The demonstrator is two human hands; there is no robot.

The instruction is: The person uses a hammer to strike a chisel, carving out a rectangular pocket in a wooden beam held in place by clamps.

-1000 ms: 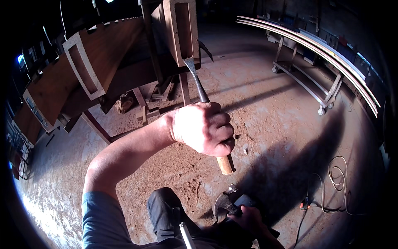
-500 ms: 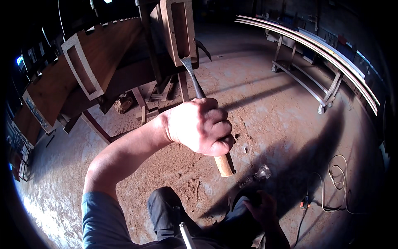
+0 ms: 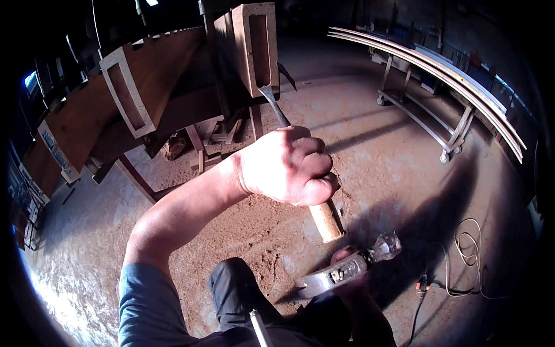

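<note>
My left hand (image 3: 292,168) is wrapped round a chisel (image 3: 328,222) with a pale wooden handle and a dark metal shank. Its blade tip touches the lower end of a long recess cut in the narrow face of a wooden piece (image 3: 253,75). Below the handle's butt end, my right hand (image 3: 351,289) grips a metal claw hammer (image 3: 338,276), its head tilted up to the right. The hammer's head hides most of that hand, and its handle is hard to see.
Another wooden panel (image 3: 165,69) with a recessed edge lies to the left, on dark supports. Wood offcuts (image 3: 217,136) and sawdust (image 3: 243,231) litter the floor. A wheeled cart (image 3: 422,113) bears long boards (image 3: 462,81) at right. A cable (image 3: 477,260) coils at lower right.
My right hand has raised the hammer out of the shadow by my knee, up towards the chisel's butt. In the picture, the chisel, my left hand and the wooden piece have shifted slightly.
</note>
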